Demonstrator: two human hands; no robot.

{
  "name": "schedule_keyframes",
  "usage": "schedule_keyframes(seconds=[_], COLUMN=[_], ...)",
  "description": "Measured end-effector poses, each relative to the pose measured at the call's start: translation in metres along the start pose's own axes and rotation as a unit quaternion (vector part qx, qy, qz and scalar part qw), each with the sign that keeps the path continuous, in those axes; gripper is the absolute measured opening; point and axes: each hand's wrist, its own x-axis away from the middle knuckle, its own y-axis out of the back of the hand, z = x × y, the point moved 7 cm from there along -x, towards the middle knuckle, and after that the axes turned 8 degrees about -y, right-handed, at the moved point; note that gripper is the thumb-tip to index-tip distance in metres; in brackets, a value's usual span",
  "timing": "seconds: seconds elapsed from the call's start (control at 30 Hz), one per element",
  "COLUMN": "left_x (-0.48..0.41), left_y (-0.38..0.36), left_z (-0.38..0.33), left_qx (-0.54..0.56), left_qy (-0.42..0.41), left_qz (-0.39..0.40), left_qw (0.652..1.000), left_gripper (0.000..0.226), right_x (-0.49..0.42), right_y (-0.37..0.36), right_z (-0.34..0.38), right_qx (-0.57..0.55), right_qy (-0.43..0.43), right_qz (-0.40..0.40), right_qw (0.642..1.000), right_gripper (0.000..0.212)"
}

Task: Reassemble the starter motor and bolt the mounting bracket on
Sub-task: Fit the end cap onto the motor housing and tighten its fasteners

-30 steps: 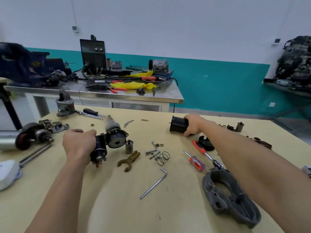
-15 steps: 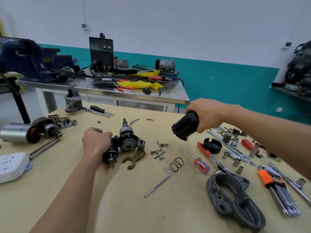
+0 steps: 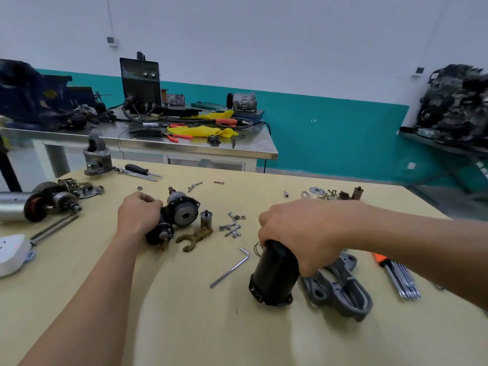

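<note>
A person's right hand (image 3: 298,233) grasps the top of a black motor housing (image 3: 274,280). The housing is a smooth, matte cylinder, held tilted over the front middle of a pale wooden table (image 3: 158,326), and whether its flanged lower end touches the surface cannot be told. The left hand (image 3: 137,215) curls round the dark end of the starter motor assembly (image 3: 182,211), which lies left of centre with its round grey metal face and centre hole turned toward the camera. Just right of the housing lies the mounting bracket (image 3: 340,291), a rough grey casting partly hidden by the hand. Between the hands are a bent steel hex key (image 3: 229,269), a brass-coloured forked lever (image 3: 195,235), a small upright metal cylinder (image 3: 206,219), and loose bolts and nuts (image 3: 233,225). A copper-wound armature (image 3: 39,206) lies far left.
</note>
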Motion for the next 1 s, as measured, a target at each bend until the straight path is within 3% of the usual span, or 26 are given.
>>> schedule_keyframes(seconds=[0.17,0.27,0.3,0.37,0.43,0.47,0.53,0.63,0.67,0.8,0.87,0.93,1.0], left_x=[0.009,0.033,0.045,0.084,0.139,0.158,0.175,0.187,0.191,0.196,0.193,0.189,0.187], left_y=[0.002,0.018,0.014,-0.015,-0.052,-0.062,-0.066,-0.063,-0.065,-0.077,-0.076,-0.075,-0.077], left_z=[-0.015,-0.068,-0.091,-0.131,-0.147,-0.147,-0.146,-0.147,-0.146,-0.139,-0.136,-0.134,-0.13], left_qx=[-0.059,-0.073,-0.035,0.068,0.108,0.114,0.156,0.197,0.204,0.261,0.264,0.246,0.234], left_qy=[-0.034,-0.171,-0.234,-0.316,-0.305,-0.29,-0.262,-0.286,-0.3,-0.294,-0.289,-0.293,-0.282], left_qz=[0.005,-0.059,-0.029,0.181,0.444,0.523,0.602,0.635,0.619,0.482,0.453,0.448,0.457], left_qw=[0.998,0.981,0.971,0.929,0.836,0.793,0.738,0.69,0.697,0.783,0.801,0.808,0.811], left_gripper=[0.014,0.022,0.026,0.047,0.077,0.09,0.106,0.107,0.104,0.094,0.087,0.088,0.091], right_x=[-0.001,0.002,0.004,0.008,0.012,0.014,0.019,0.023,0.023,0.016,0.013,0.012,0.013], right_y=[-0.004,-0.002,-0.001,0.002,0.004,0.002,-0.004,-0.011,-0.013,-0.022,-0.03,-0.04,-0.052], right_z=[0.001,0.0,-0.002,-0.007,-0.011,-0.013,-0.02,-0.03,-0.033,-0.042,-0.046,-0.051,-0.058], right_qx=[0.009,-0.024,-0.048,-0.117,-0.195,-0.225,-0.273,-0.353,-0.372,-0.423,-0.467,-0.549,-0.661], right_qy=[-0.009,0.008,0.011,0.014,0.025,0.028,0.018,0.008,0.006,-0.01,0.001,0.027,0.057], right_qz=[-0.014,-0.023,-0.027,-0.045,-0.071,-0.081,-0.096,-0.127,-0.138,-0.168,-0.169,-0.173,-0.187], right_qw=[1.0,0.999,0.998,0.992,0.978,0.971,0.957,0.927,0.918,0.891,0.868,0.817,0.725], right_gripper=[0.046,0.056,0.065,0.08,0.083,0.084,0.091,0.095,0.093,0.092,0.089,0.084,0.072])
